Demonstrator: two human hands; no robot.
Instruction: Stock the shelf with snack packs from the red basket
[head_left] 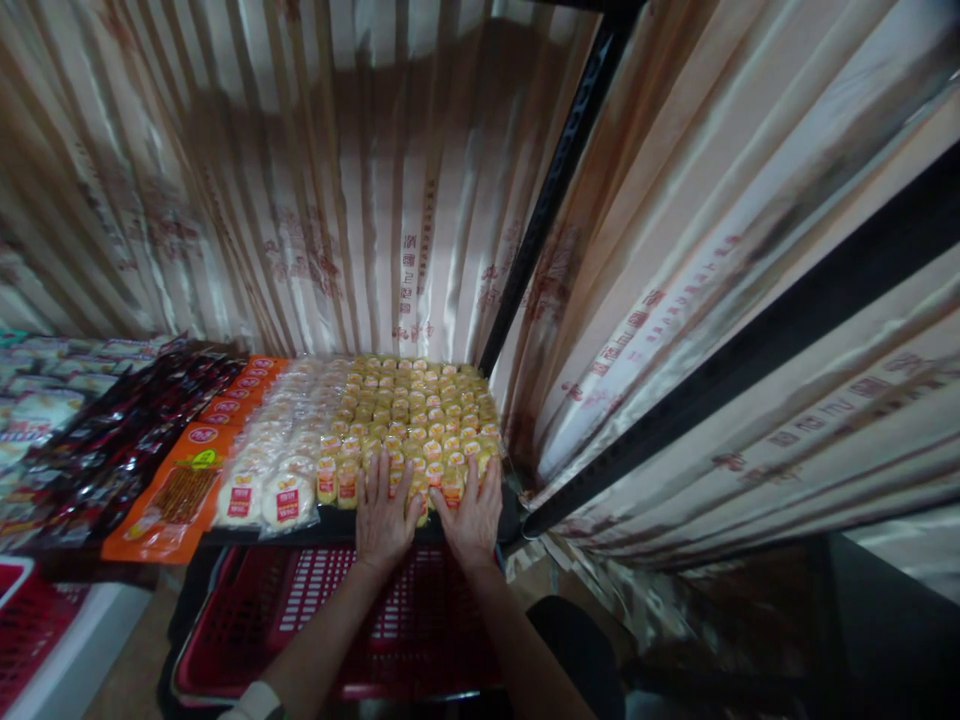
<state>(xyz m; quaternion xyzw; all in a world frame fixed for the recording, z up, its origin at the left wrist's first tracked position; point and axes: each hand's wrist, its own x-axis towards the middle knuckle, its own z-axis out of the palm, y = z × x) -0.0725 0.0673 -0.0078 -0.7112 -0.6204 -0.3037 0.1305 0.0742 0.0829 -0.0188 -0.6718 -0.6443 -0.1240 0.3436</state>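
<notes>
Rows of small yellow-wrapped snack packs (420, 405) fill the right end of the shelf. Both my hands lie against the front of these rows. My left hand (385, 515) rests flat with its fingers pointing away from me, touching the front packs. Beside it, my right hand (474, 512) lies over the packs with its fingers stretched, the thumbs close to each other. Neither hand grips a pack. Just left of the yellow packs stand rows of white round crackers (289, 500) in clear wrappers. My palms cover some of the front yellow packs.
Further left are orange snack bags (169, 500), dark-wrapped packs (124, 430) and white packs (41, 410). A red plastic basket (247, 660) sits below the shelf edge. Printed curtains (375, 180) hang behind, with black metal posts (551, 190) at the right.
</notes>
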